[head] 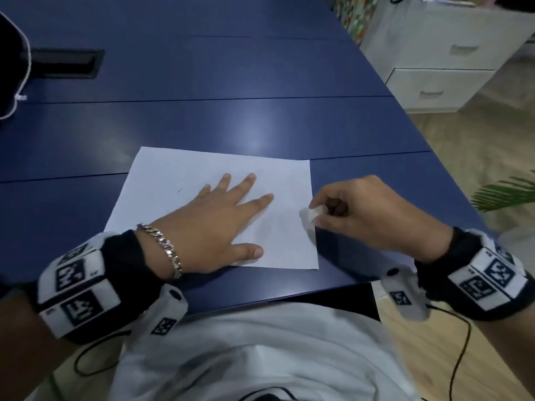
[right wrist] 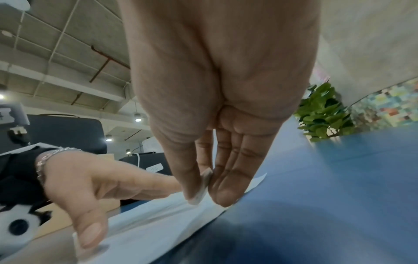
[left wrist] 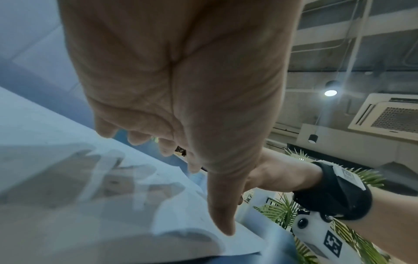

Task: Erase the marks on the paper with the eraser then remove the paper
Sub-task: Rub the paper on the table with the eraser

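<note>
A white sheet of paper (head: 179,180) lies flat on the blue table (head: 260,123), near its front edge. A small dark mark (head: 179,190) shows on the sheet's left half. My left hand (head: 220,224) rests flat on the paper with its fingers spread and straight, also seen as my left hand (right wrist: 95,180) from the right wrist. At the sheet's right edge my right hand (head: 362,209) pinches a small white eraser (head: 314,213) between thumb and fingers. The eraser (right wrist: 203,185) touches the paper (right wrist: 144,223) there. The paper (left wrist: 45,128) appears below my left hand (left wrist: 181,89).
A black cable slot (head: 66,63) is set into the table at the far left, beside a dark bag (head: 8,68). White drawers (head: 443,70) stand past the table's right side. A green plant (head: 503,192) is at the right.
</note>
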The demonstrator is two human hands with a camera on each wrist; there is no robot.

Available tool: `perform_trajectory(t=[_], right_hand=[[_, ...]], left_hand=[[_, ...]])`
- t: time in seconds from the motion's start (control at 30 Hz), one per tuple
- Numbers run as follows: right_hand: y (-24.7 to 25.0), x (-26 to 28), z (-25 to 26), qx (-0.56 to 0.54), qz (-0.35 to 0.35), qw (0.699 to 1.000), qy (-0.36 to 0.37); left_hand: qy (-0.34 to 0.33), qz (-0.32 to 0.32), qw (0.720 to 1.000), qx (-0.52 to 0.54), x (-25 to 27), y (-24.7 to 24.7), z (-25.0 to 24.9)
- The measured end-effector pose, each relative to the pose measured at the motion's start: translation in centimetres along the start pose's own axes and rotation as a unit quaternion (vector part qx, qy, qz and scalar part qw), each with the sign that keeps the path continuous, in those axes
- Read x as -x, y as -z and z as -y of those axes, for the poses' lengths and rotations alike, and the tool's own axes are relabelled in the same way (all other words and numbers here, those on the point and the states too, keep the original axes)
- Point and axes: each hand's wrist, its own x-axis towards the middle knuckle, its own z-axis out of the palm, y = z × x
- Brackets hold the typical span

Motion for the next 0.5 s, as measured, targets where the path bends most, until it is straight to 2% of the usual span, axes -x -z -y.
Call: perform_trajectory(t=[0.1, 0.17, 0.37, 0.5], right_hand=[[-0.3, -1.0, -0.1, 0.013, 0.030, 0.999, 0.022], [-1.0, -1.6, 0.3, 0.020, 0.042, 0.998, 0.043], [-2.5, -2.0, 0.9, 0.034, 0.014, 0.998, 0.052], [-3.0, -0.3, 2.4, 0.011, 0.083, 0.991, 0.102]], left_hand=[[-0.024, 0.018, 1.000, -0.007, -2.3, -0.4, -1.0], [-0.007, 0.021, 1.000, -0.011, -3.4, -1.0, -1.4], [0.038, 0.021, 0.999, -0.024, -4.5, -2.3, -1.6], [0.039, 0.008, 0.999, -0.025, -4.6, -2.5, -1.3]])
